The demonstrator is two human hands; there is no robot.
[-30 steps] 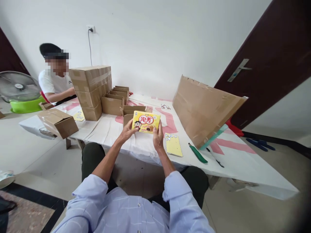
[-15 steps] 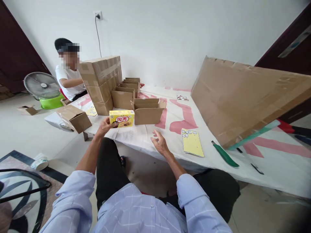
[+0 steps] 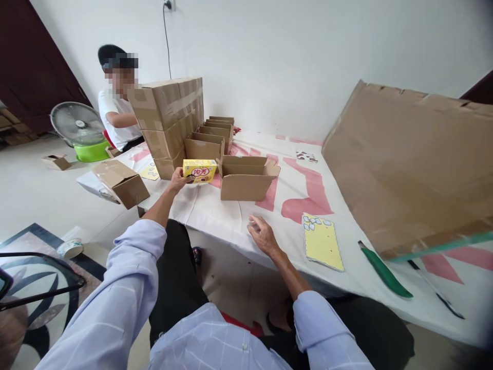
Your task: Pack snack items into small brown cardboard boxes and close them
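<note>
My left hand [image 3: 177,180] grips a small yellow snack box [image 3: 200,170] with red lettering and holds it out over the white-covered table [image 3: 231,216], just left of an open cardboard carton [image 3: 246,178]. My right hand [image 3: 262,234] rests near the table's front edge with its fingers loosely spread and nothing in it. A yellow sticker sheet [image 3: 322,240] lies to the right of that hand.
Taped cartons [image 3: 169,121] are stacked at the back left, with a row of open cartons [image 3: 210,137] beside them. A large flat cardboard sheet [image 3: 412,164] leans at the right. A green knife [image 3: 385,270] and a pen [image 3: 435,288] lie nearby. Another person [image 3: 115,103] sits past the stack, beside a fan [image 3: 75,123].
My right hand let go of the yellow box and dropped to the table edge. My left hand carried the box away to the left and forward. The camera view shifted left.
</note>
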